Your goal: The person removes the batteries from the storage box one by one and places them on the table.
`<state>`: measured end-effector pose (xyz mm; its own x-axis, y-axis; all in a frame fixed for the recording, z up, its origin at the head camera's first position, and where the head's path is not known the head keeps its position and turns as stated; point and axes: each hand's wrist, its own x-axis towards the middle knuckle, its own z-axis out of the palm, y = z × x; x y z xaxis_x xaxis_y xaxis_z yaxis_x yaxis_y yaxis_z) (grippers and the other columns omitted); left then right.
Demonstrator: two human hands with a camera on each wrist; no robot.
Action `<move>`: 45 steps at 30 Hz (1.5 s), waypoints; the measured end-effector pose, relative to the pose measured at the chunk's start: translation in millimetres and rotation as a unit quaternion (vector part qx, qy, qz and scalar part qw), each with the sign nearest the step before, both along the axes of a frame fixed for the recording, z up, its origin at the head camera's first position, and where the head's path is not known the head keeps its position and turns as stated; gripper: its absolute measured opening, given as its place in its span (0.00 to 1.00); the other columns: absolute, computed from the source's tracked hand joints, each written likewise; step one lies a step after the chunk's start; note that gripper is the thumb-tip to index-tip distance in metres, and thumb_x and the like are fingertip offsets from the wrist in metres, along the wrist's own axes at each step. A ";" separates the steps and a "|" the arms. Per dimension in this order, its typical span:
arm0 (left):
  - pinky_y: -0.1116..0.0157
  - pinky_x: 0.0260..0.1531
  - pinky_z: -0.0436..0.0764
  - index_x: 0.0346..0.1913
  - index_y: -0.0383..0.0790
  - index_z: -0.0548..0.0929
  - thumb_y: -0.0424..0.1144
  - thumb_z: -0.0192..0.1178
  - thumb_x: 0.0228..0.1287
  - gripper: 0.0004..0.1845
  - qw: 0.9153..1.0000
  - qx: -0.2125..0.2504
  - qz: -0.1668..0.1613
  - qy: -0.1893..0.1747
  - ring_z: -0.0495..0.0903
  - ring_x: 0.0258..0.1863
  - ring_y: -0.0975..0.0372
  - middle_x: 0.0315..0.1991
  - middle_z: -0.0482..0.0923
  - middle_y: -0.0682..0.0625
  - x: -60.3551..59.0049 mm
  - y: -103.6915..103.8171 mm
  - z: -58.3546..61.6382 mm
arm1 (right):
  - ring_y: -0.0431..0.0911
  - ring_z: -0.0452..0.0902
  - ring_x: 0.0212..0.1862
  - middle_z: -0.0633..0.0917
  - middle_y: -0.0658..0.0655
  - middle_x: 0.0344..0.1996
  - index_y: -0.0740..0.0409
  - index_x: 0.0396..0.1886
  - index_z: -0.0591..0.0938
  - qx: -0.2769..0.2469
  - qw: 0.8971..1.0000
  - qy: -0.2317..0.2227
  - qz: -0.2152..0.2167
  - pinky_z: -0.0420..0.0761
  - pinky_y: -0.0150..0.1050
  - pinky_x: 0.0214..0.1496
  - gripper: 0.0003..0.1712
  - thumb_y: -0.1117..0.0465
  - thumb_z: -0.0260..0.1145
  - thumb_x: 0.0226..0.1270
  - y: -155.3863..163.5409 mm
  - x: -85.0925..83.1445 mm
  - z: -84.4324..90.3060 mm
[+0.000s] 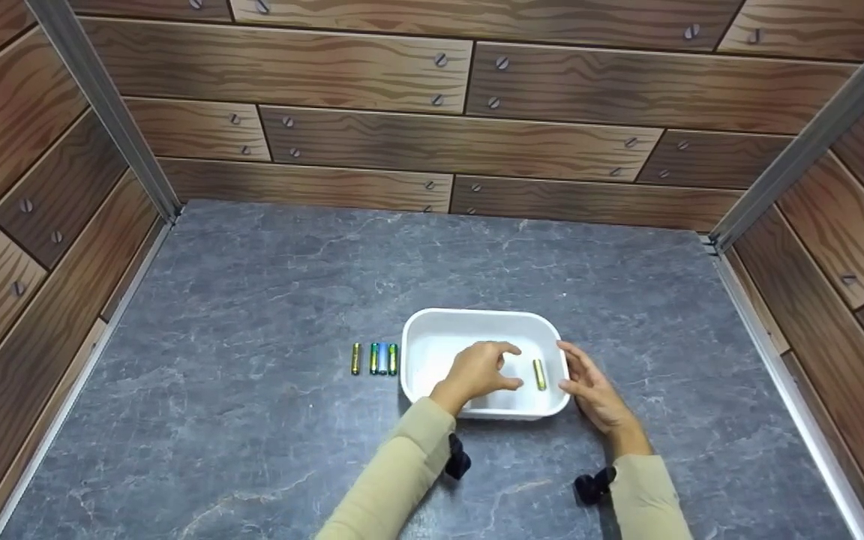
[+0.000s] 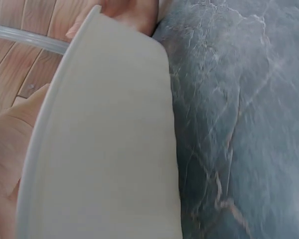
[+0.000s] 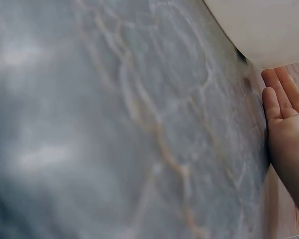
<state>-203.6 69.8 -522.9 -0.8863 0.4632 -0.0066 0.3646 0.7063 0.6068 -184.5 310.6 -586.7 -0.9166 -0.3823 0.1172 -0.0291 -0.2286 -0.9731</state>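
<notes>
A white plastic bin (image 1: pixel 432 319) stands on the grey marbled table, its outer wall filling much of the left wrist view. My left hand (image 1: pixel 478 369) reaches over the near rim into the bin, thumb and fingers spread apart with nothing between them. To the right of those fingertips, a gold-green battery (image 1: pixel 539 374) lies on the bin's floor. My right hand (image 1: pixel 598 394) is at the bin's right end, its fairly straight fingers and thumb against the outside of the wall. In the right wrist view, fingers (image 3: pixel 271 103) extend beside the bin's underside.
Left of the bin, three batteries (image 1: pixel 383 358) in green and blue lie side by side. A single gold battery (image 1: pixel 356 358) lies a little farther left. Wood-print walls (image 1: pixel 372 135) with metal corner posts (image 1: pixel 102 97) enclose the table (image 1: pixel 252 420) at the back and sides.
</notes>
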 end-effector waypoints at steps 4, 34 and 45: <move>0.74 0.23 0.64 0.55 0.49 0.82 0.49 0.72 0.50 0.26 1.000 -0.025 0.005 0.000 0.64 0.22 0.69 0.24 0.73 0.57 -1.6 12.5 -2.5 | 0.33 0.71 0.63 0.76 0.42 0.61 0.47 0.68 0.65 -0.003 1.000 -0.003 0.005 0.72 0.26 0.62 0.34 0.76 0.55 0.65 0.5 -0.1 -1.1; 0.64 0.44 0.82 0.55 0.51 0.81 0.53 0.73 0.49 0.29 0.990 -0.128 0.053 0.006 0.84 0.47 0.61 0.47 0.85 0.53 -0.3 59.5 -24.7 | 0.33 0.71 0.62 0.76 0.40 0.60 0.42 0.66 0.67 -0.006 1.000 -0.016 -0.001 0.70 0.25 0.63 0.34 0.75 0.56 0.65 -2.4 1.7 0.1; 0.64 0.40 0.81 0.40 0.47 0.84 0.50 0.73 0.47 0.18 0.991 -0.124 0.052 0.012 0.85 0.41 0.59 0.39 0.86 0.53 -2.3 58.7 -22.5 | 0.33 0.70 0.63 0.76 0.42 0.61 0.45 0.67 0.66 -0.005 1.000 -0.017 -0.006 0.70 0.26 0.63 0.34 0.76 0.55 0.64 -0.8 1.7 0.5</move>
<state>-206.0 128.6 -545.4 -0.9305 0.3558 -0.0873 0.2938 0.8670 0.4024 -182.8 309.8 -586.2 -0.9249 -0.3695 0.0890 0.0019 -0.2386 -0.9711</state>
